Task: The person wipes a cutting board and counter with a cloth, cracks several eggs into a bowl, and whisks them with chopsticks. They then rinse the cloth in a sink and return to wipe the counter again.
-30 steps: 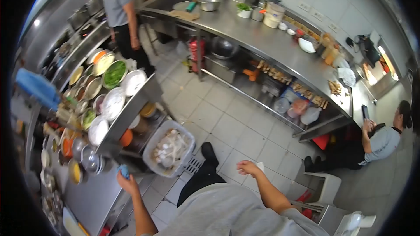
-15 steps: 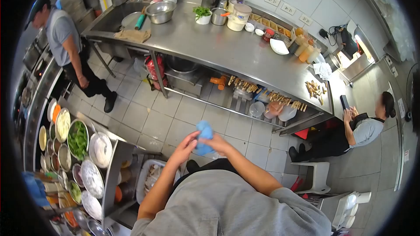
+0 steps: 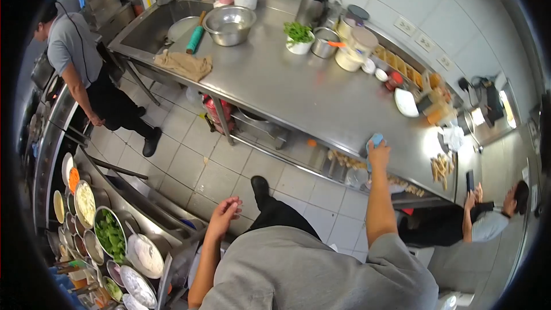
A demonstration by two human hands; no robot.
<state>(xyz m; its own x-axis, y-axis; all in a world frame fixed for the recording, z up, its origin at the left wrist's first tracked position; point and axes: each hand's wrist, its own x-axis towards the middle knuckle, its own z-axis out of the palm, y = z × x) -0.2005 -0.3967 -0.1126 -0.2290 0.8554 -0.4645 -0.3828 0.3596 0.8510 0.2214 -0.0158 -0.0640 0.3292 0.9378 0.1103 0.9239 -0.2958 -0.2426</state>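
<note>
My right hand (image 3: 378, 155) is wrapped around a blue cloth (image 3: 376, 138) at the front edge of the steel counter (image 3: 275, 100). Part of the cloth shows above my fingers, and some of it hangs below them; the rest is hidden by the hand. Low in front of my body, my left hand (image 3: 224, 217) is empty, its fingers loosely bent and apart. It hovers over the tiled floor, touching nothing.
Along the counter's back stand a metal bowl (image 3: 229, 24), a pot of green herbs (image 3: 299, 38) and squeeze bottles (image 3: 439, 112). A brown cloth (image 3: 183, 65) lies by the sink. Food bowls (image 3: 111, 233) fill the left side. One person (image 3: 74, 51) stands left; another (image 3: 488, 218) sits right with a phone.
My hands have come apart. The right one has carried the blue cloth forward and right to the counter edge, while the left is lower. My view and body have shifted toward the counter.
</note>
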